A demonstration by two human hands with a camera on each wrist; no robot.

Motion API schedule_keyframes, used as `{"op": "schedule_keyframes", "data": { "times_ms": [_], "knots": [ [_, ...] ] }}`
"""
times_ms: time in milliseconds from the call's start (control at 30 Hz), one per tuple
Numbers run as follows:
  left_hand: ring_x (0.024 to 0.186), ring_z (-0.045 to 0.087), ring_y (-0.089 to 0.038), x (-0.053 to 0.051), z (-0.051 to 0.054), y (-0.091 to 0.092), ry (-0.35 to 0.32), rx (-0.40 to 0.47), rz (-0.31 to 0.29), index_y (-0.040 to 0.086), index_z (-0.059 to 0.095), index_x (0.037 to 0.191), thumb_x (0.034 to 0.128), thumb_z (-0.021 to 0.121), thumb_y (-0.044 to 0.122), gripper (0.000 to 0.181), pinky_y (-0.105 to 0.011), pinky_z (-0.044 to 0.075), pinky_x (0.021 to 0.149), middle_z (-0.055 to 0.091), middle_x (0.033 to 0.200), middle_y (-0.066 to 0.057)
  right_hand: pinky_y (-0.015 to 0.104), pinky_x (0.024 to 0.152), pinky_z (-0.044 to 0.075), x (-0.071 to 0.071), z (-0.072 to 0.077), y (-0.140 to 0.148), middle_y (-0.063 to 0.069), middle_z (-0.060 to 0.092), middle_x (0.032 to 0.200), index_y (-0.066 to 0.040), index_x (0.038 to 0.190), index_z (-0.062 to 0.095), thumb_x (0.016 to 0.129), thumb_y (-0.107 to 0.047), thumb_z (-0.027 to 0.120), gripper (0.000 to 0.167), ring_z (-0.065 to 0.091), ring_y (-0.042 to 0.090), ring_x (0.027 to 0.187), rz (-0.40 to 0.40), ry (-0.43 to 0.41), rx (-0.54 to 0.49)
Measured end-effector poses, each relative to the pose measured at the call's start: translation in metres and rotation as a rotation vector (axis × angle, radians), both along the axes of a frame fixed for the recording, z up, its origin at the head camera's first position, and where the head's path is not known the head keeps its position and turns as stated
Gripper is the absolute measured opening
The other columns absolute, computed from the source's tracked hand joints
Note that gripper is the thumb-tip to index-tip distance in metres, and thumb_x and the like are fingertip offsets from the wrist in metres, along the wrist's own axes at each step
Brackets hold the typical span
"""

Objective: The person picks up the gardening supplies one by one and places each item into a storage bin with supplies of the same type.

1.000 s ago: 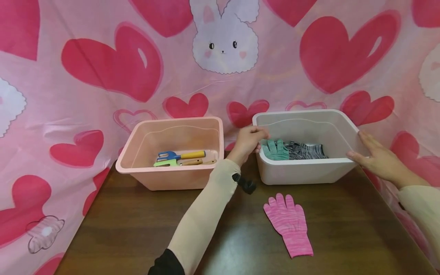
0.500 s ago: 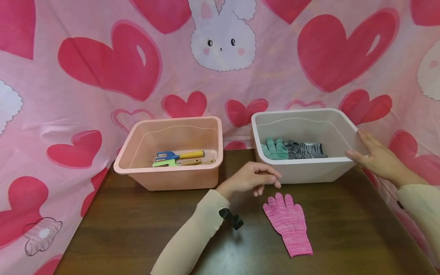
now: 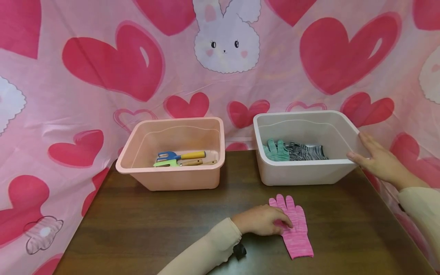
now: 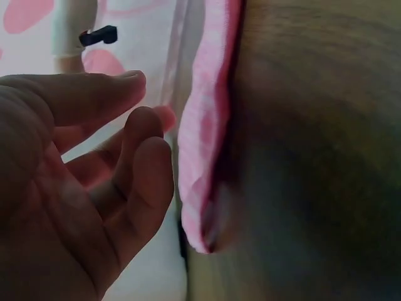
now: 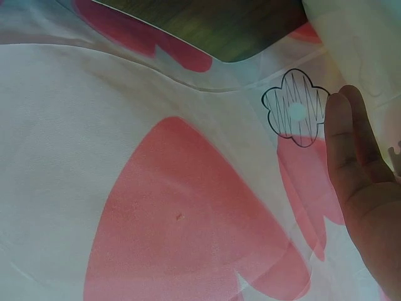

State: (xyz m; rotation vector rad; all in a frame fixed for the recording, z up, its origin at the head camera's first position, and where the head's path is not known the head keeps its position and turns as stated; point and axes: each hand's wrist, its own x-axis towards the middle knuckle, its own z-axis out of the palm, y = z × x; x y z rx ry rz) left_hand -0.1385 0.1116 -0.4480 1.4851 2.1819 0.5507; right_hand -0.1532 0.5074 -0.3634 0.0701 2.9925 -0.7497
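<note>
A pink knit glove (image 3: 297, 241) lies flat on the brown table, its fingers pointing toward the bins. My left hand (image 3: 262, 220) is over the glove's left side, fingers loosely bent. In the left wrist view a gap shows between these fingertips (image 4: 154, 147) and the pink glove (image 4: 203, 125). Farther back stands a white bin (image 3: 302, 173) holding a green glove (image 3: 277, 151) and a grey-black mottled glove (image 3: 306, 151). My right hand (image 3: 385, 162) rests against that bin's right side, fingers extended and thumb at the rim.
To the left of the white bin is a peach bin (image 3: 182, 179). Inside it lie a blue fork with a yellow handle (image 3: 182, 155), a light-green tool (image 3: 166, 163) and wooden handles (image 3: 192, 162). A heart-patterned cloth (image 3: 275, 84) hangs behind and beside the table (image 3: 137, 229).
My left hand has moved from the white bin's left rim down toward the front and over the pink glove. My right hand stays at the bin, and the gloves look unmoved.
</note>
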Motion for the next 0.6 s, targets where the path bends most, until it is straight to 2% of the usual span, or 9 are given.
{"op": "schedule_keyframes", "data": {
  "times_ms": [33,100,167,300,333,400,467,600],
  "knots": [
    [0.109,0.054,0.009,0.001,-0.001,0.0,0.011,-0.002,0.007,0.025,0.072,0.125,0.0967,0.07,0.022,0.029,-0.011,0.039,0.094,0.065,0.121,0.018,0.088,0.09,0.017,0.0,0.0,0.0,0.026,-0.013,0.163,-0.021,0.16,-0.013,0.096,-0.055,0.059,0.102,-0.005,0.06,0.143,0.002,0.003,-0.001],
    [0.102,0.055,0.008,0.001,-0.004,0.0,0.01,0.005,0.061,0.024,0.073,0.122,0.0958,0.071,0.021,0.027,-0.011,0.04,0.089,0.066,0.115,0.018,0.087,0.091,0.015,-0.001,-0.001,0.0,0.028,-0.012,0.163,-0.019,0.16,-0.012,0.097,-0.055,0.057,0.1,-0.005,0.06,0.143,0.008,0.009,0.0],
    [0.085,0.059,0.006,-0.001,-0.007,-0.001,-0.062,0.034,0.171,0.021,0.075,0.116,0.0949,0.07,0.017,0.022,-0.012,0.047,0.078,0.067,0.102,0.016,0.087,0.092,0.014,-0.002,-0.001,0.0,0.029,-0.011,0.162,-0.017,0.16,-0.011,0.097,-0.054,0.056,0.1,-0.004,0.06,0.143,0.011,0.015,0.001],
    [0.059,0.052,0.0,-0.005,-0.015,-0.007,-0.152,0.122,0.444,0.014,0.075,0.094,0.0906,0.07,0.012,0.006,-0.015,0.044,0.057,0.06,0.073,0.013,0.087,0.092,0.013,-0.001,-0.002,-0.001,0.028,-0.012,0.163,-0.019,0.16,-0.013,0.097,-0.055,0.057,0.1,-0.006,0.06,0.143,0.006,0.011,-0.006],
    [0.054,0.05,-0.002,-0.006,-0.016,-0.009,-0.158,0.126,0.5,0.013,0.073,0.086,0.0895,0.069,0.011,0.005,-0.016,0.043,0.053,0.057,0.067,0.012,0.087,0.092,0.013,-0.001,-0.002,-0.001,0.027,-0.013,0.163,-0.02,0.16,-0.013,0.097,-0.055,0.057,0.101,-0.007,0.06,0.143,0.004,0.008,-0.009],
    [0.049,0.047,-0.003,-0.006,-0.018,-0.013,-0.137,0.09,0.586,0.013,0.065,0.071,0.0879,0.07,0.015,0.017,-0.019,0.039,0.048,0.052,0.057,0.011,0.087,0.091,0.014,0.0,-0.002,-0.001,0.025,-0.015,0.163,-0.021,0.159,-0.014,0.096,-0.056,0.058,0.102,-0.008,0.059,0.143,0.0,0.001,-0.011],
    [0.04,0.045,-0.006,-0.006,-0.019,-0.015,-0.148,0.025,0.644,0.015,0.057,0.06,0.0878,0.07,0.019,0.031,-0.022,0.036,0.042,0.046,0.048,0.009,0.088,0.09,0.015,0.001,-0.003,-0.001,0.024,-0.015,0.163,-0.023,0.159,-0.015,0.096,-0.056,0.059,0.103,-0.008,0.059,0.143,-0.004,-0.003,-0.012],
    [0.035,0.047,-0.012,-0.003,-0.018,-0.011,-0.124,-0.087,0.677,0.016,0.052,0.051,0.0904,0.07,0.033,0.046,-0.028,0.038,0.039,0.046,0.041,0.004,0.088,0.089,0.018,0.001,-0.003,0.0,0.025,-0.014,0.163,-0.023,0.159,-0.015,0.096,-0.055,0.059,0.102,-0.006,0.06,0.143,-0.004,0.005,-0.008]
  ]
}}
